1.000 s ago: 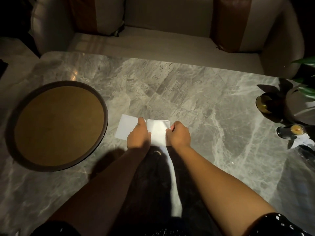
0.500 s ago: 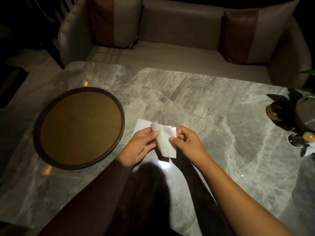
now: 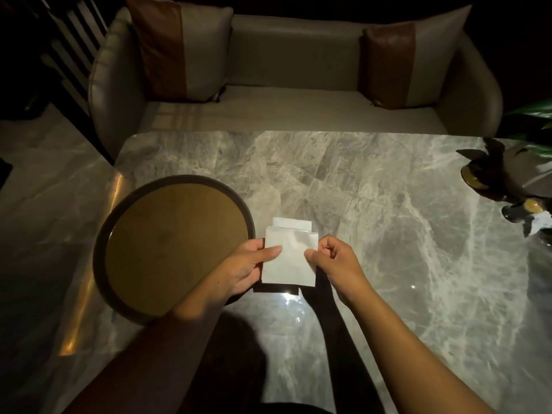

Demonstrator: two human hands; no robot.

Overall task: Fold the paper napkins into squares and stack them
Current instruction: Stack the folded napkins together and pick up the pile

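The left hand (image 3: 245,265) pinches the left edge of a folded napkin (image 3: 289,258), thumb on top, and the right hand (image 3: 334,261) pinches its right edge with the fingers curled in; between them the white square hangs just above the bench (image 3: 373,204), throwing a dark shadow beneath its near edge. A second ago both hands pressed the napkin flat on the stone; half a second ago it was lifted and hung crumpled between the fingers; now it is drawn taut into a neat square and carried over a second napkin (image 3: 291,223), whose far edge shows just beyond it. That suggests the fold is done and the stacking step is in hand: the square needs only to be lowered and lined up on the one below. The paper is thin and will likely shift or spring open if let go unevenly. Just left of the hands lies a round tray (image 3: 125,219) with a dark rim and a brown floor, nothing on it. The bench is grey veined marble, glossy, with a bright glare near the body. At its far right stand dark ornaments (image 3: 490,177) and some green leaves (image 3: 534,112). Beyond the bench is a pale sofa (image 3: 283,61) with two brown-and-cream cushions (image 3: 179,46); the room around is dim.
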